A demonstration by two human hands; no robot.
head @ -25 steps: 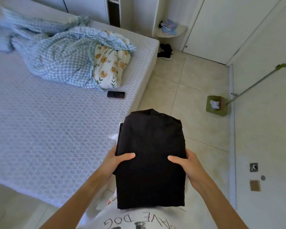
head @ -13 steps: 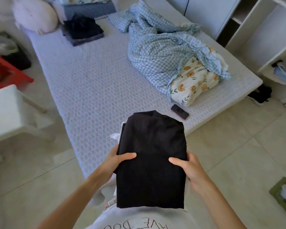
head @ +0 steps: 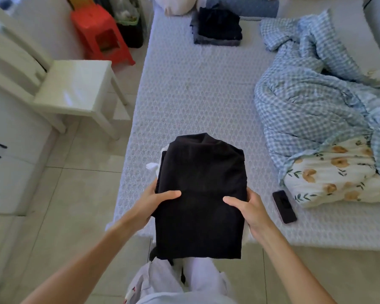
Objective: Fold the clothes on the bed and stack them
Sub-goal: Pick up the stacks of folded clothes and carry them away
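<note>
I hold a folded black garment (head: 201,189) in front of my chest, above the near edge of the bed (head: 195,88). My left hand (head: 150,204) grips its left side, thumb on top. My right hand (head: 250,210) grips its right side in the same way. A bit of white cloth (head: 152,166) peeks out under the garment at its left. A stack of folded dark clothes (head: 217,29) lies at the far end of the bed.
A crumpled blue checked blanket (head: 312,102) and a floral pillow (head: 338,174) fill the bed's right side. A black phone (head: 284,206) lies near the bed's front edge. A white chair (head: 75,88) and a red stool (head: 99,31) stand to the left.
My view has swung left along the bed, bringing the far stack, chair and stool into sight. Both hands keep the same grip on the black garment.
</note>
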